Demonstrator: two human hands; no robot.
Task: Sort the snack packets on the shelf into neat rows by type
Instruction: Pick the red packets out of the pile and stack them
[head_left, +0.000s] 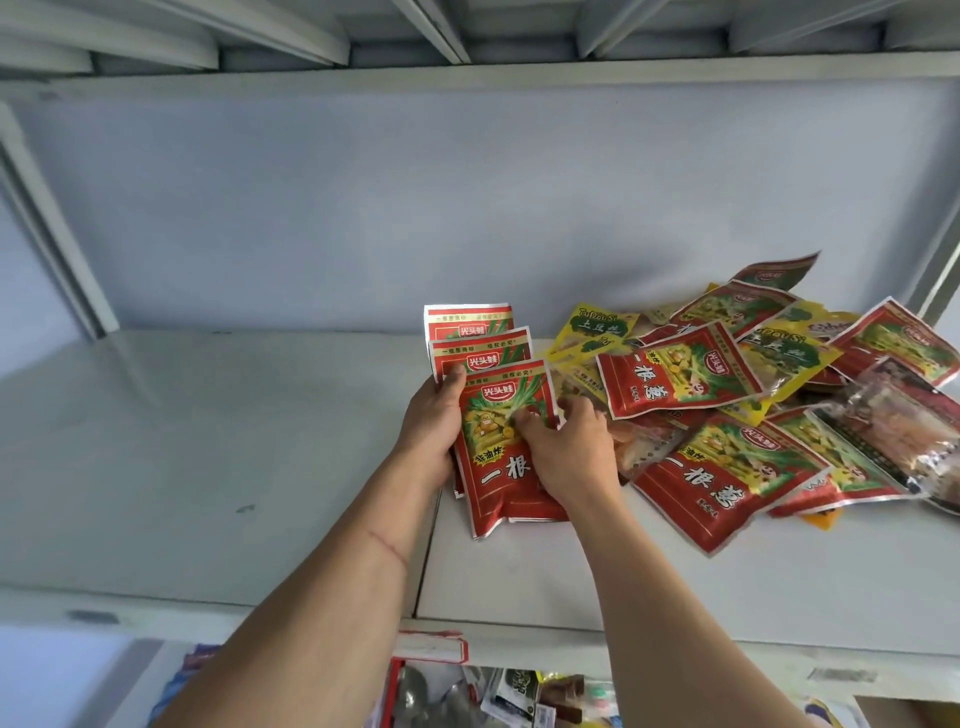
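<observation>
Two bare forearms reach up from the bottom edge toward a white shelf (208, 467). At the left, the left hand (431, 426) grips the left edge of a fanned stack of red packets (493, 415), its thumb lying across the front of the top one and its fingers hidden behind the stack. Three packets show in the fan, stepped one behind another; each carries a red badge reading 光头娃, and the front one adds 非油炸 in a yellow oval and 一根 in large white characters — the rest of that line is covered by the right hand (566, 447). That hand pinches the stack's right edge, thumb on the front, fingers curled behind.

Just right of the fingers lies a loose heap of packets (753, 395) on the shelf: more red ones reading 一根葱, turned at odd angles, yellow ones (597, 325) marked TuDouSi and 土豆丝, and at the far right a clear packet with dark print (904, 431), its writing too blurred to read and its edge cut off by the frame. Packets under the heap are mostly hidden.

Below the shelf lip, a red-and-white price-tag holder (431, 647) and blurred goods on a lower shelf (530, 696) can be seen between the forearms.
</observation>
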